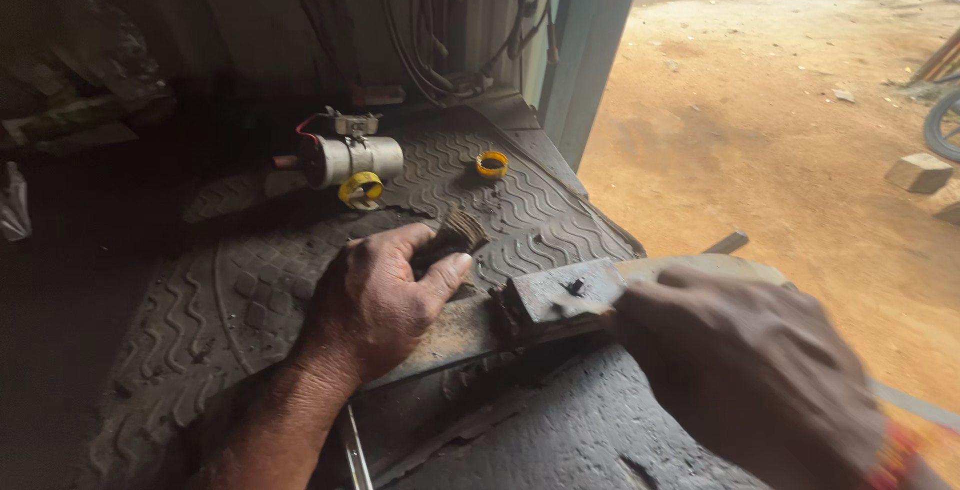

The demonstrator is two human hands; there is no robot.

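My left hand rests on a dark rubber mat and grips a small dark ribbed part between thumb and fingers. My right hand is close to the camera and holds a flat rusty metal piece by its right end. The metal piece lies across the mat's edge, just right of my left thumb. What my right fingers close around is partly hidden by the back of the hand.
A small silver cylindrical motor with wires lies on the mat, a yellow ring against it and another yellow ring farther right. Cables hang at the back wall. Sandy ground lies to the right, with a stone block.
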